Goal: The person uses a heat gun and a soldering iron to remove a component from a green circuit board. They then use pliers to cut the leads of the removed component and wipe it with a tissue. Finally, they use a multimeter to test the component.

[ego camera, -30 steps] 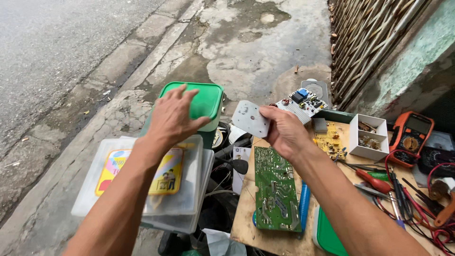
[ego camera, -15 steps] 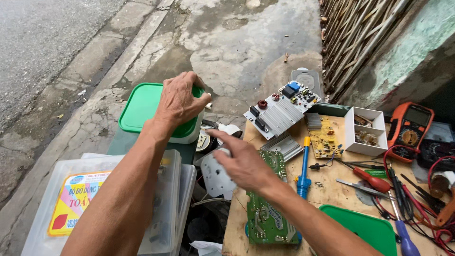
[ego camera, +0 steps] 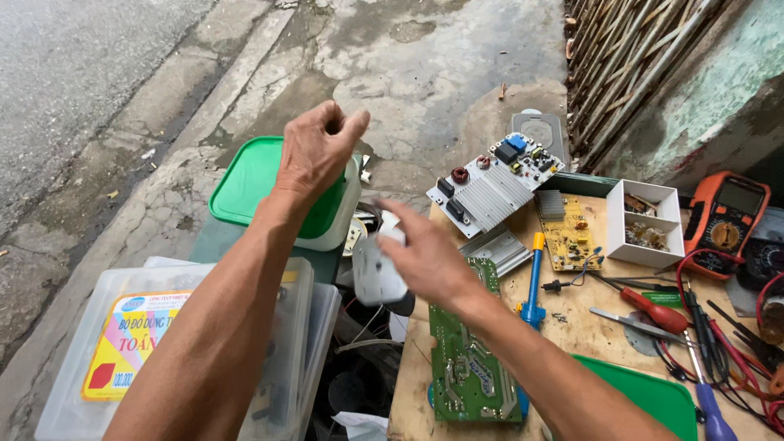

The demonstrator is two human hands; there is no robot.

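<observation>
Nearest, a green circuit board [ego camera: 467, 359] lies flat on the wooden worktop [ego camera: 588, 327]. Just above it the right hand [ego camera: 429, 257] grips a small white plastic piece [ego camera: 377, 269] off the worktop's left edge. Beyond, the left hand [ego camera: 314, 151] hovers loosely curled, holding nothing, over a green-lidded tub [ego camera: 249, 184].

Location type: outdoor electronics repair stall at a roadside. Indicators: a wooden workbench [ego camera: 588, 327] carrying bare circuit boards [ego camera: 467, 359] (one fitted with a finned heatsink [ego camera: 494, 196]), an orange multimeter [ego camera: 727, 224], screwdrivers [ego camera: 653, 309], a small parts box [ego camera: 645, 222]. Cracked concrete pavement [ego camera: 425, 73] and an asphalt road [ego camera: 73, 73] adjoin the bench.
</observation>
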